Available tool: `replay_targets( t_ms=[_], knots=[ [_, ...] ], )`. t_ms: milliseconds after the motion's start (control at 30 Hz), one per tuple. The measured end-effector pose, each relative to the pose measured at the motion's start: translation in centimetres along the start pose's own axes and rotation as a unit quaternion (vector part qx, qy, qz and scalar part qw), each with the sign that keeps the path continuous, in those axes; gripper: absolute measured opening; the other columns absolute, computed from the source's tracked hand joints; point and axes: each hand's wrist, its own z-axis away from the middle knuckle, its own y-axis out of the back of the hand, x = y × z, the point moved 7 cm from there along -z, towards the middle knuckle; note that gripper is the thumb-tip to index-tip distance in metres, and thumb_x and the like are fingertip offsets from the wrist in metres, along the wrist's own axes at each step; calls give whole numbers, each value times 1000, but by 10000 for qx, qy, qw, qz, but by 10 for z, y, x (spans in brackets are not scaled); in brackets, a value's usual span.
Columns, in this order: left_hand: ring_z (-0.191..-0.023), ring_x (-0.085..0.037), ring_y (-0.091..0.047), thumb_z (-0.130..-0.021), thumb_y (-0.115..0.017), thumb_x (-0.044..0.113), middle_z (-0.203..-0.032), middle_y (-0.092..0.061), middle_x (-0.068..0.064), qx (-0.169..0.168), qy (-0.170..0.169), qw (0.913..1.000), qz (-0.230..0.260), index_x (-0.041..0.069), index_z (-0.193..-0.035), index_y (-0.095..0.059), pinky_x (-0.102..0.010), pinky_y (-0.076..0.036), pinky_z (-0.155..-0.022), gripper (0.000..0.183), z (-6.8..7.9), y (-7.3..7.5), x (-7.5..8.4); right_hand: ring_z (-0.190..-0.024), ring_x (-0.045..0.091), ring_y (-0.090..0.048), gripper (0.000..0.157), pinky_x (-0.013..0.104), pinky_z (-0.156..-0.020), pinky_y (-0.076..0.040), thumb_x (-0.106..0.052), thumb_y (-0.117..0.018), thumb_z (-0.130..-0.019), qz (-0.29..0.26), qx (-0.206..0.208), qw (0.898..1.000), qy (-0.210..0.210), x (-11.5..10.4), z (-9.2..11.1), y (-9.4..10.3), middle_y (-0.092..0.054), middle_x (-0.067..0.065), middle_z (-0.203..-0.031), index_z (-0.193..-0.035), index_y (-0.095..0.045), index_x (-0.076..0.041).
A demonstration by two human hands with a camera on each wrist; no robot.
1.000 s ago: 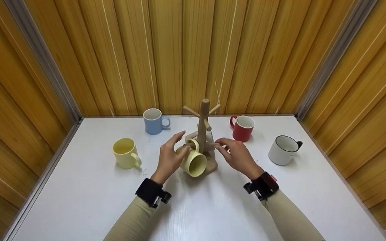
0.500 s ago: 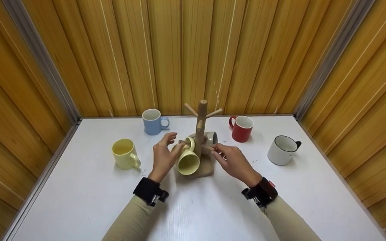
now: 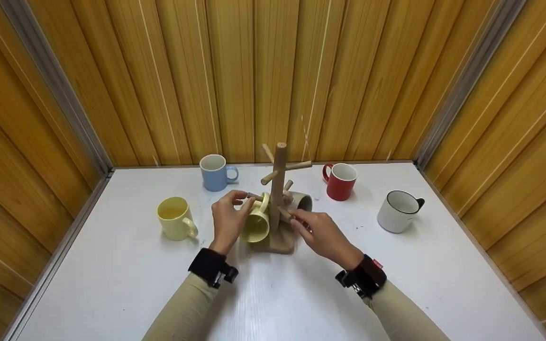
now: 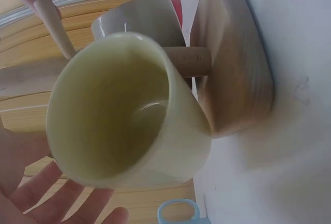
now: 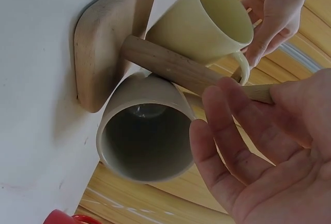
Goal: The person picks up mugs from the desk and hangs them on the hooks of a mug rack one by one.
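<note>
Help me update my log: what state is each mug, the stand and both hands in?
Hanging yellow mug, tilted
Gray mug, sideways
Wooden stand, upright
Other yellow mug, upright
Blue mug, upright
Red mug, upright
White mug, upright
Left hand, at one peg, grip unclear
Right hand, pinching another peg

Soft, even light here, and a whitish sheen streaks the surface at lower centre! Soft-edged shadows flank it, the corner posts splay toward the upper corners, and the left wrist view looks hazy, a gleam curving inside the pale yellow mug.
</note>
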Motion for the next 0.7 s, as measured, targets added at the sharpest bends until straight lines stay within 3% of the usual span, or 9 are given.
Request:
replay_targets(
  t_ms=[233, 367, 467, 567, 700],
  knots=[
    [-82, -30, -74, -88, -82, 16, -94, -79, -7, 121, 73, 9990, -433, 10, -93, -82, -46, -58, -78, 8, 1, 3, 0, -80, 10, -64, 27, 31, -71, -57, -12, -64, -102, -64, 13, 9999, 81, -12, 0, -10, -75, 4, -98, -127, -69, -5],
    [-85, -33, -73, -89, -79, 12, -100, -78, -11, 33, -246, 9980, -578, 12, -90, -82, -47, -58, -80, 3, 3, 3, 6, -73, 9, -59, 28, 28, -66, -53, -12, -64, -102, -62, -43, 10000, 41, -17, 1, -15, -69, 0, -86, -129, -67, -4],
    [-91, -36, -72, -90, -78, 10, -107, -77, -14, -223, -525, 9971, -512, 9, -93, -81, -48, -57, -84, 5, 5, 2, 11, -69, 8, -56, 31, 26, -63, -50, -14, -64, -103, -72, 1, 10000, -45, -17, 3, -17, -66, -2, -80, -132, -64, -3],
    [-101, -39, -71, -89, -79, 11, -116, -73, -20, -556, -603, 9956, -457, 1, -111, -77, -50, -56, -90, 24, 7, -1, 12, -67, 7, -55, 36, 25, -60, -50, -14, -64, -103, -151, 58, 9998, -114, -18, 5, -19, -66, -2, -81, -137, -61, -3],
    [-118, -41, -64, -91, -80, 16, -131, -64, -27, -1091, -450, 9917, -501, -9, -139, -58, -51, -52, -101, 58, 10, -6, 8, -67, 8, -55, 43, 25, -60, -50, -13, -64, -102, -193, 22, 9997, -121, -18, 7, -24, -67, -1, -83, -143, -57, -1]
  ],
)
